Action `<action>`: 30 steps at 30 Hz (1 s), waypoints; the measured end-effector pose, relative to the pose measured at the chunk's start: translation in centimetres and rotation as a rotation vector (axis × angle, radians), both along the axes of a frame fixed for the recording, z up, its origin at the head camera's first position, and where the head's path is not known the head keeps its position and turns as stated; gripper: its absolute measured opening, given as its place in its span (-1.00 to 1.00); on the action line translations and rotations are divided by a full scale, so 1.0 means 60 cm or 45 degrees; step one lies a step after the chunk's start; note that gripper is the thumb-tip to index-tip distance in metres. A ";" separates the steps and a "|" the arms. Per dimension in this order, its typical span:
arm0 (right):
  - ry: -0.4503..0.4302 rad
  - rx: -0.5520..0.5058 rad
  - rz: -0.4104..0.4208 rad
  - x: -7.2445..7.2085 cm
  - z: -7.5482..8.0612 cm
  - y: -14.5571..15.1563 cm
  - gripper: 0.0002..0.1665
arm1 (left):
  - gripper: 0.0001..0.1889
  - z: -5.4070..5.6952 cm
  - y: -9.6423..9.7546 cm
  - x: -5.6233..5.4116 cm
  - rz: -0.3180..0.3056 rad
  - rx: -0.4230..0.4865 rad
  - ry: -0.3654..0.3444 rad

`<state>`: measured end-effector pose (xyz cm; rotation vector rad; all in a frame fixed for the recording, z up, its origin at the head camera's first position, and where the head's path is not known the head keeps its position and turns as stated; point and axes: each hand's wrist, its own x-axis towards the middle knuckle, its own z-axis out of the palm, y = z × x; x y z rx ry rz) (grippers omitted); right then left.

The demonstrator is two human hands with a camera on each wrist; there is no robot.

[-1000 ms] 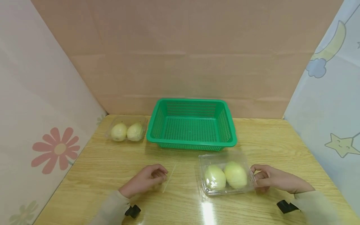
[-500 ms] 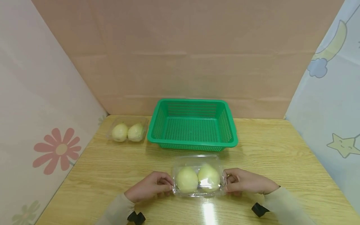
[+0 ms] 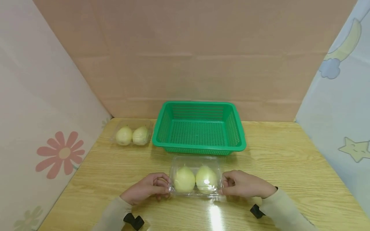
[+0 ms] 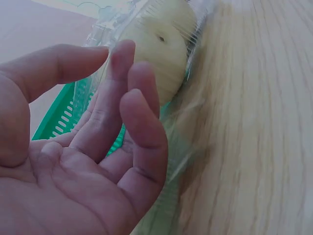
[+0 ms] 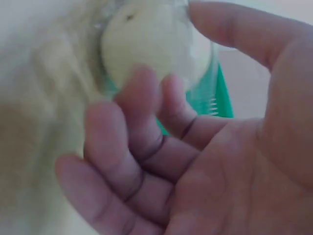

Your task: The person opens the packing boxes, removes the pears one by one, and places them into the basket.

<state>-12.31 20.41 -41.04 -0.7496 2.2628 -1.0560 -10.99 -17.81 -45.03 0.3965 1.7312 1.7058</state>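
A clear plastic clamshell box (image 3: 196, 160) with two pale yellow pears (image 3: 184, 179) stands in front of the green basket. My left hand (image 3: 148, 187) pinches its left edge between thumb and fingertips. At the right edge, my right hand (image 3: 245, 183) holds the box the same way. In the left wrist view a pear (image 4: 159, 49) shows behind the plastic, just past the thumb and index finger. The right wrist view is blurred; a pear (image 5: 146, 44) appears beyond the curled fingers.
The green mesh basket (image 3: 199, 148) sits against the back wall. To its left, a second clear box (image 3: 140, 122) holds two more pears (image 3: 124, 135). Patterned panels flank the wooden table (image 3: 277, 154) on both sides.
The near box has moved left from the right side to between the hands. My right hand moved left with it. My left hand, earlier apart from the box, now grips its left edge.
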 end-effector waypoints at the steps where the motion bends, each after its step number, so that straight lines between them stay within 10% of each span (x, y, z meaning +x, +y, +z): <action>1: 0.067 0.050 -0.011 0.001 0.006 -0.002 -0.60 | -0.72 0.000 0.001 0.000 -0.001 0.012 -0.008; 14: 0.711 0.223 -0.035 0.034 0.059 -0.078 -0.75 | -0.71 -0.006 0.002 -0.001 0.007 0.083 -0.083; 30: 1.246 0.256 0.187 0.039 0.026 -0.237 -0.82 | -0.76 -0.007 0.008 -0.005 -0.019 0.147 -0.129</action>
